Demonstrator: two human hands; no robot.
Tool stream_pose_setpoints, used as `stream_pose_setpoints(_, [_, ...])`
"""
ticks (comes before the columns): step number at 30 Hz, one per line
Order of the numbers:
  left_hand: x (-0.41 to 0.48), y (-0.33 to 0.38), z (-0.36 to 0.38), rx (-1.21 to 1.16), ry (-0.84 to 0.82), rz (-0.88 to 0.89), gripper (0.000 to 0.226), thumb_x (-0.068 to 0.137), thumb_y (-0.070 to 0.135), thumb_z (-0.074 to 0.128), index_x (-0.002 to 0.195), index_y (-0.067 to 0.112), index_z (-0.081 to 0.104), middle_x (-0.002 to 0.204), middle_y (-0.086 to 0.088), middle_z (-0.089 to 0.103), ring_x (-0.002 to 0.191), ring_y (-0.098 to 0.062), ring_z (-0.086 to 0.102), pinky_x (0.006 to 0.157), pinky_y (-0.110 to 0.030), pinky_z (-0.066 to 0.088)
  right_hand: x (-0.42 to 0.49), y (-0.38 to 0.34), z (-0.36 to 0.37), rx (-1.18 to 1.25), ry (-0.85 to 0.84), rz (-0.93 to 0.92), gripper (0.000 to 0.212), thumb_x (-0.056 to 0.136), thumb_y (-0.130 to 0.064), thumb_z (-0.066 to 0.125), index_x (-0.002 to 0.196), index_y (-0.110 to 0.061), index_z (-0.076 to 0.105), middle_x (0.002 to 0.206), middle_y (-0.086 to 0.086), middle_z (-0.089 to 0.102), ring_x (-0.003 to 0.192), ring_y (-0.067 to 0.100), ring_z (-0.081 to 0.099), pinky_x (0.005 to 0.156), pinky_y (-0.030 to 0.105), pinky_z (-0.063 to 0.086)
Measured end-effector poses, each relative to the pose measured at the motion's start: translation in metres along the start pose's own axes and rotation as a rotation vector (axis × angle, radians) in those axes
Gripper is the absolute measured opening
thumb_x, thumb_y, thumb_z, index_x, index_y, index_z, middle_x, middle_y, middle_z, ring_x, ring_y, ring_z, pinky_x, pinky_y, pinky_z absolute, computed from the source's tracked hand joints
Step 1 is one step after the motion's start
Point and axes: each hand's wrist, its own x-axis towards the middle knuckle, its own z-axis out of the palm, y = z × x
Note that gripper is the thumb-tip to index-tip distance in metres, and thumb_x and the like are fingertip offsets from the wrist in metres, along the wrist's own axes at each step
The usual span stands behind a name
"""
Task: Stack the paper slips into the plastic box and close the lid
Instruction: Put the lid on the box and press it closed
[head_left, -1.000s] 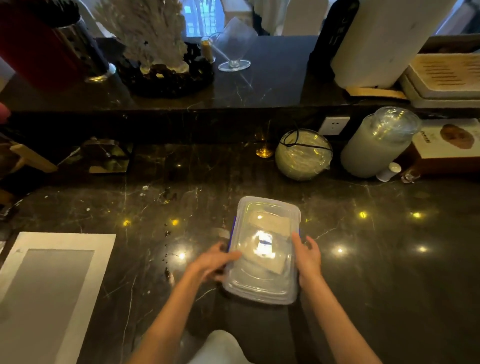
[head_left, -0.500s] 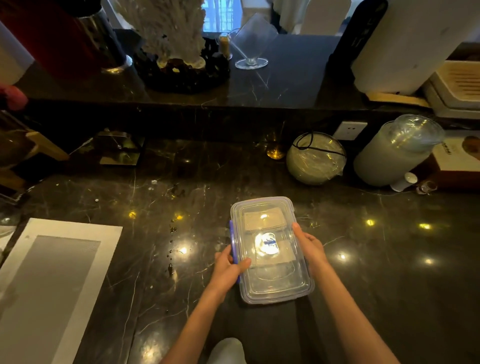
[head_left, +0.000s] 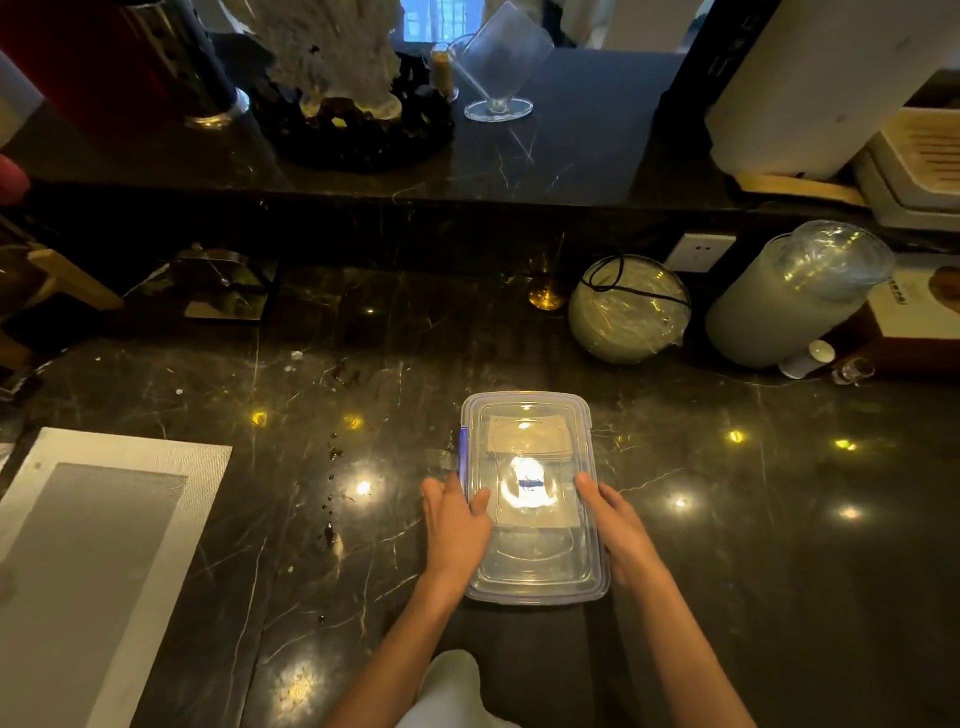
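Plastic box (head_left: 535, 561) sits on the dark counter (head_left: 779, 519) w/ paper slips (head_left: 530, 441) inside & clear lid (head_left: 524, 410) already on top. Left hand (head_left: 454, 525) & right hand (head_left: 615, 525) lie flat vs the 2 long sides, thumbs on lid. Prob only the latches left; can't tell if blue clip (head_left: 463, 449) is snapped.

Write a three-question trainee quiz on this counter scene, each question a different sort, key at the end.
1. True or false: the clear lid lies on the clear rectangular plastic box.
2. Multiple choice: the pale paper slips are A) inside the box, B) on the grey and white placemat, C) in the left hand.
3. Fill in: the right hand rests against the box's ____ long side.

Key: 1 true. 2 A. 3 right. Both hands flank the box on the dark marble counter; the left thumb lies over the lid's edge.
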Motion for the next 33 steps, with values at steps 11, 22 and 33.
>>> stream_pose_setpoints(11, [0.002,-0.006,-0.004,-0.003,-0.033,0.054,0.038,0.1,0.035,0.054,0.135,0.021,0.05,0.117,0.004,0.033,0.109,-0.017,0.053,0.106,-0.041,0.048,-0.016,0.014,-0.022,-0.024,-0.04,-0.103,0.049,0.081,-0.049,0.07,0.12,-0.019,0.068,0.109,0.002,0.076,0.099,0.019,0.073,0.084,0.036,0.058])
stream_pose_setpoints(22, [0.01,-0.006,-0.008,-0.05,-0.068,0.011,0.053,0.097,0.034,0.058,0.145,0.023,0.04,0.128,0.002,0.035,0.114,-0.015,0.049,0.106,-0.044,0.046,-0.033,0.034,0.008,0.011,0.267,-0.363,0.051,0.09,-0.02,0.068,0.139,-0.021,0.054,0.13,-0.003,0.058,0.116,0.014,0.058,0.095,0.033,0.053])
stream_pose_setpoints(33, [0.005,-0.013,-0.004,-0.352,-0.114,-0.213,0.044,0.09,0.031,0.067,0.129,0.016,0.053,0.131,-0.003,0.052,0.11,-0.022,0.061,0.092,-0.041,0.055,-0.022,0.011,0.008,-0.186,0.281,-0.465,0.039,0.093,-0.015,0.064,0.132,-0.015,0.061,0.109,-0.014,0.052,0.099,0.002,0.058,0.097,0.027,0.048])
